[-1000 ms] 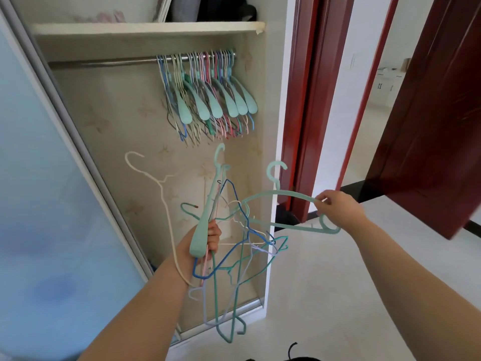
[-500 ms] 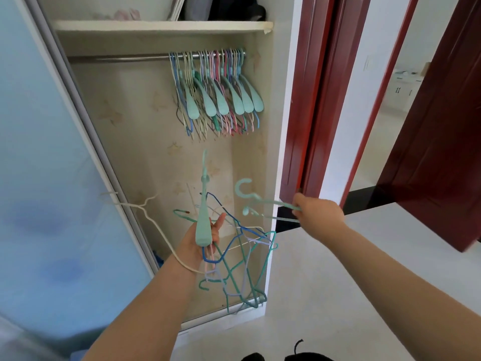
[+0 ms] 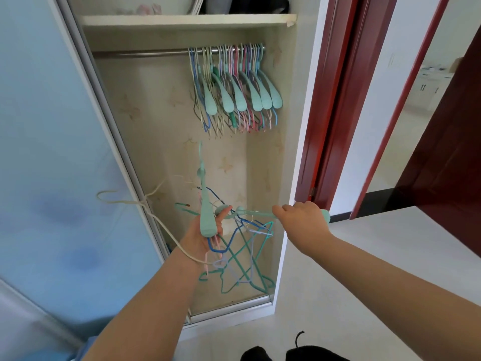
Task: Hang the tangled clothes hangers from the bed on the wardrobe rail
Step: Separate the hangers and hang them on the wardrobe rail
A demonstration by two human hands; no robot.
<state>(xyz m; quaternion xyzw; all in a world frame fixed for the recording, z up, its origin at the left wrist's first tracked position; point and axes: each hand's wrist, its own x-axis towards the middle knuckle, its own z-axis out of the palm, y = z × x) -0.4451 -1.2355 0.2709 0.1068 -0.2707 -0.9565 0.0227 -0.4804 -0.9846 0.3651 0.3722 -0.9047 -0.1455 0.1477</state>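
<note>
Left hand (image 3: 205, 237): grips a tangled bundle of hangers (image 3: 234, 251), low before the open wardrobe; a cream hanger (image 3: 135, 204) juts left.
Right hand (image 3: 303, 220): fingers curled round a teal hanger (image 3: 256, 213), held level beside the bundle.
Wardrobe rail (image 3: 145, 52): far, hung hangers (image 3: 234, 87) crowd its right end.

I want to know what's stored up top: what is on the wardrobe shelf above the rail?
On the shelf only bottom edges show: something pale pink, a slanted flat white item and dark fabric. The frame cuts off the rest.
</note>
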